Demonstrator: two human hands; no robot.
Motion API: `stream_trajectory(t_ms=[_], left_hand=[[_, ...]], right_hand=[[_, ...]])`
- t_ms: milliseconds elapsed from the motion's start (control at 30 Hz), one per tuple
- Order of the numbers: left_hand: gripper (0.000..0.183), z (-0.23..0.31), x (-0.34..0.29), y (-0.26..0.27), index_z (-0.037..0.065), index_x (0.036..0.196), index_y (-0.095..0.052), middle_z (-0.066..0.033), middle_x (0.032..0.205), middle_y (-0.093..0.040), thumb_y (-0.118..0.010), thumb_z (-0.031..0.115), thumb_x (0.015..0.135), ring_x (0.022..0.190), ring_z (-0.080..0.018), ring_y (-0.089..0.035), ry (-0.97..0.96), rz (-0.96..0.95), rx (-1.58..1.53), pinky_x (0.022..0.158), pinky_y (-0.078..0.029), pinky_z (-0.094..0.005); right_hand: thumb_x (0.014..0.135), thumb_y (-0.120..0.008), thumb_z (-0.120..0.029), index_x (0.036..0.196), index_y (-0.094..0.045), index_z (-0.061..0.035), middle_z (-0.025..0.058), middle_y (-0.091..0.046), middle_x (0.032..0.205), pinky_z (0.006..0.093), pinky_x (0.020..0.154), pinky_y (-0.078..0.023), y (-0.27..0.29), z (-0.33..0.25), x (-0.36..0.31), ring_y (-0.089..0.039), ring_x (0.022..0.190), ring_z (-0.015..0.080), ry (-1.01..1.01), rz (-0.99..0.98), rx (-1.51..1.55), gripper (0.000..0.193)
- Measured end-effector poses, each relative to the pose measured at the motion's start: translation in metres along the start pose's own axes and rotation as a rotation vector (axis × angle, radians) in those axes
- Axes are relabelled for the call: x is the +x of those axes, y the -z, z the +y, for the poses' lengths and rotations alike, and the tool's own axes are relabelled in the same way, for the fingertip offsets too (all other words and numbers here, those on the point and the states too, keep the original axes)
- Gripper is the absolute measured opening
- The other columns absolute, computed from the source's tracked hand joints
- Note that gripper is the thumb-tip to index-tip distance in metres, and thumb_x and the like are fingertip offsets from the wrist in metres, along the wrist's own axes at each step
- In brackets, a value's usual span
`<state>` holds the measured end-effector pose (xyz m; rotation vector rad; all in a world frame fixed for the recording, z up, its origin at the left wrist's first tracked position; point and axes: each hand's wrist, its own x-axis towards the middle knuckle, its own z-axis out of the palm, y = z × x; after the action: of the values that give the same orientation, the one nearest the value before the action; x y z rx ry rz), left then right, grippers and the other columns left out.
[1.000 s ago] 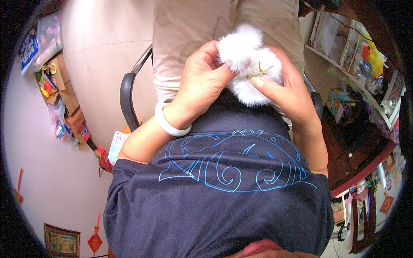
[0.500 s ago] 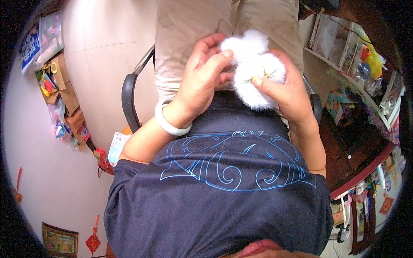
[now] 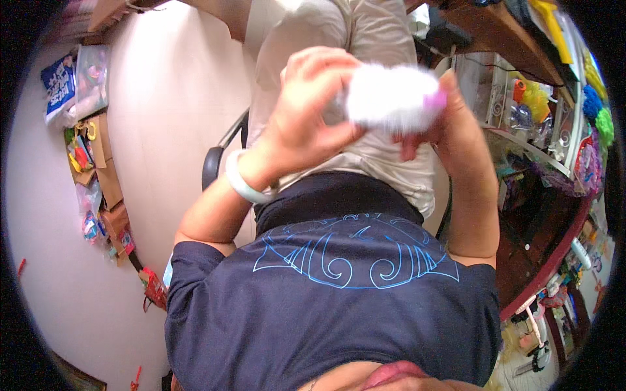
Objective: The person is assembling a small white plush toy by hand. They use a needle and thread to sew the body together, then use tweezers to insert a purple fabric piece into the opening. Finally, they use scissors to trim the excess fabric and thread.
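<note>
A white fluffy furry piece [image 3: 391, 98], smeared by motion, is held up over my lap between both hands. My left hand [image 3: 310, 107], with a pale bangle on its wrist, is closed round the left end, thumb below and fingers above. At the opposite end my right hand [image 3: 453, 120] grips it; its fingers are blurred and partly hidden by the fur. A pink spot [image 3: 434, 99] shows on the fluff beside the right thumb. What the spot is, I cannot make out.
A dark chair armrest [image 3: 212, 166] is at my left. Cardboard boxes [image 3: 107, 163] and plastic bags [image 3: 91, 75] line the left wall. On the right stand a dark table with a red edge [image 3: 561, 264] and a white rack [image 3: 535, 146] with a yellow toy [image 3: 536, 98].
The furry piece has risen and turned, and now shows a pink spot instead of the small gold-coloured part. Both hands moved up with it. My view has shifted.
</note>
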<state>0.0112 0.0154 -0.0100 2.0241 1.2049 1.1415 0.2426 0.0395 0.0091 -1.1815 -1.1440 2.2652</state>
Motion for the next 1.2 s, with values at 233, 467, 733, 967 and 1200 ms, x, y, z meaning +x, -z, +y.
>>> stream_trajectory(t_ms=[233,467,733,967,1200], left_hand=[[0.034,0.025,0.116,0.051,0.001,0.113,-0.06,-0.0064,0.101,-0.066,-0.065,0.023,0.087,0.089,-0.0105,-0.062,0.38,-0.019,-0.841,0.081,-0.047,-0.0198],[0.021,0.094,0.179,0.098,0.013,0.093,-0.067,0.0062,0.085,-0.065,-0.072,0.03,0.081,0.075,-0.0002,-0.055,0.069,0.04,-0.822,0.066,-0.038,-0.0166],[0.056,0.138,0.193,0.13,-0.003,0.103,-0.064,-0.0074,0.095,-0.066,-0.069,0.048,0.08,0.091,-0.0115,-0.057,-0.042,-0.001,-0.629,0.086,-0.04,-0.0258],[0.057,0.176,0.167,0.14,-0.002,0.096,-0.066,-0.0055,0.088,-0.064,-0.068,0.052,0.079,0.085,-0.0097,-0.055,-0.117,0.079,-0.487,0.082,-0.04,-0.0255],[0.04,0.186,0.14,0.164,0.006,0.098,-0.063,-0.0042,0.081,-0.061,-0.065,0.043,0.082,0.07,-0.0096,-0.052,-0.36,0.092,-0.173,0.064,-0.042,-0.022]], right_hand=[[0.091,-0.053,-0.044,0.124,-0.051,0.0013,0.0053,-0.059,0.103,0.0218,0.078,-0.043,0.009,-0.127,0.001,-0.054,0.09,0.0092,0.672,0.254,-0.487,0.056],[0.085,-0.068,-0.032,0.106,-0.062,0.0043,0.0078,-0.065,0.094,0.0237,0.073,-0.046,-0.035,-0.235,-0.018,-0.06,0.083,0.0124,0.882,0.262,-0.568,0.042],[0.083,-0.069,-0.032,0.101,-0.064,0.0064,0.0083,-0.066,0.09,0.024,0.072,-0.045,-0.061,-0.275,-0.065,-0.061,0.08,0.0129,0.942,0.201,-0.461,0.043],[0.081,-0.07,-0.034,0.096,-0.065,0.0017,0.0044,-0.065,0.084,0.022,0.068,-0.044,-0.088,-0.27,-0.088,-0.059,0.074,0.0097,1.055,0.142,-0.411,0.039],[0.081,-0.072,-0.033,0.096,-0.065,0.0009,0.0037,-0.066,0.083,0.0214,0.066,-0.044,-0.119,-0.251,-0.107,-0.059,0.072,0.0093,1.093,0.094,-0.381,0.038]])
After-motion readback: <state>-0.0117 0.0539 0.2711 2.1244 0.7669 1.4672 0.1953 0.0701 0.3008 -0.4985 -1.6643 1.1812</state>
